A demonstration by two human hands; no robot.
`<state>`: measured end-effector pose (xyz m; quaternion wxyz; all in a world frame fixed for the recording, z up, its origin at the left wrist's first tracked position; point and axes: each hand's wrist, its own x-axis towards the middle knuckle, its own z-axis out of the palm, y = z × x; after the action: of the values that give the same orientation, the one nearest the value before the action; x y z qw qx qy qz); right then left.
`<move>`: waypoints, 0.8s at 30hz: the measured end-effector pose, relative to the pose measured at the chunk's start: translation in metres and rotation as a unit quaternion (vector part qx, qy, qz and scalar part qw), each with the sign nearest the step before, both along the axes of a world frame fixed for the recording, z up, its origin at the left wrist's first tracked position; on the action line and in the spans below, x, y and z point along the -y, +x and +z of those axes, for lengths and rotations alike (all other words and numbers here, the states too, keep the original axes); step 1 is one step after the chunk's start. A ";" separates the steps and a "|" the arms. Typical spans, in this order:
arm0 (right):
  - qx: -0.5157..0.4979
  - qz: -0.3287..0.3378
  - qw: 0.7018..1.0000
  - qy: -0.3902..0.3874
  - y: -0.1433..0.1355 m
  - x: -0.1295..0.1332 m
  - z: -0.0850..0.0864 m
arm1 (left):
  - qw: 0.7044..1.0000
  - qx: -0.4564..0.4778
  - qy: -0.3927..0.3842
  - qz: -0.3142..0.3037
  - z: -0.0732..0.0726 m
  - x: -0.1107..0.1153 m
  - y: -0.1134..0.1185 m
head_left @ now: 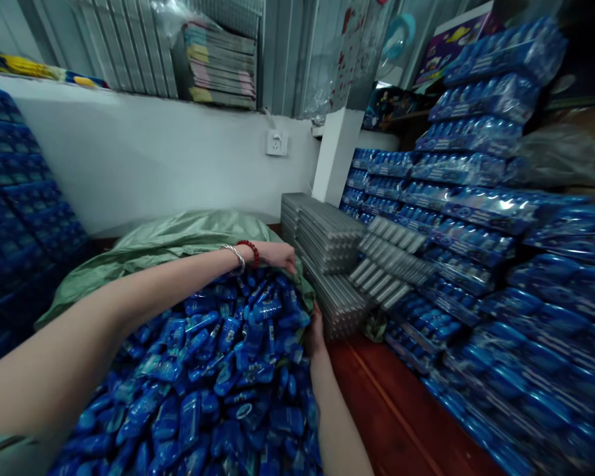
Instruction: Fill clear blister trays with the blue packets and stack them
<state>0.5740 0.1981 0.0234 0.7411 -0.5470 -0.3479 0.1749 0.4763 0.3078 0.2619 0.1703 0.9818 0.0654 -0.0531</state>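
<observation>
A large green sack [193,228] lies open in front of me, heaped with small blue plastic bottles [228,334]. My left hand [277,256], with a red bead bracelet and a silver bangle at the wrist, reaches across the pile. Its fingers are closed on the sack's rim at the far right. Lower down the same side, my right hand [316,330] grips the sack's edge from outside; its fingers are partly hidden by the fabric.
Stacked clear plastic trays [327,231] stand just beyond the sack, some loose ones [391,258] leaning beside them. Shrink-wrapped blue packs [480,205] rise on the right, more blue packs [24,178] on the left. A white wall [178,152] with a socket [276,142] is behind. The floor [377,396] is reddish.
</observation>
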 end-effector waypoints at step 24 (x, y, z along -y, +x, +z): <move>0.433 -0.169 0.842 -0.273 -0.051 0.030 0.096 | 0.875 0.188 0.422 0.147 -0.028 0.029 -0.164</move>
<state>0.5230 0.1684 0.1192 0.3535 -0.7978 -0.4735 -0.1198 0.3122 0.2785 0.2341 -0.2449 0.9311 0.1918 0.1904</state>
